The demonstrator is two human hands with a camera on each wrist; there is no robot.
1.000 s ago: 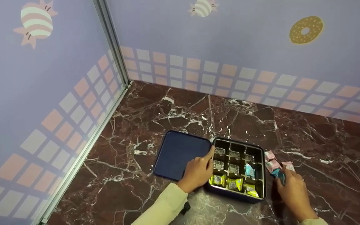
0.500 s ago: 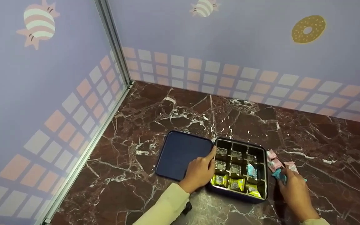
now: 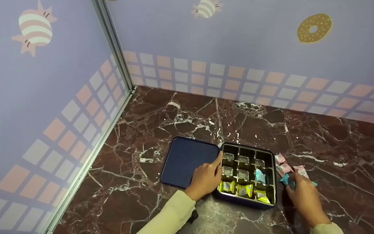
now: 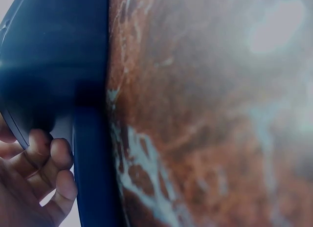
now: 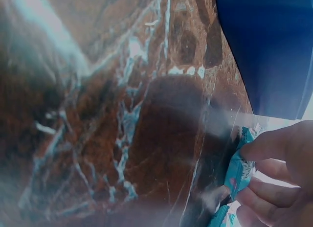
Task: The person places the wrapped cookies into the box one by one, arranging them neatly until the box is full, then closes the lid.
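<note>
My left hand rests at the left side of an open dark-blue tin, its index finger laid along the rim. In the left wrist view the other fingers hang loosely curled between tin and lid. Beyond the tin's right side, my right hand pinches a blue wrapped candy low over the marble surface. Another blue candy shows just right of this hand. Inside the divided tin, yellow wrapped candies fill the front row, and one blue candy sits in the middle row's right compartment.
Several pink wrapped candies lie between the tin and the right hand's far side. The flat dark-blue lid lies left of the tin. Patterned wall panels enclose the dark marble surface at left and back.
My right hand has shifted slightly toward me, uncovering more of a pink candy and the blue candy at its right. The left hand stays on the tin's rim.
</note>
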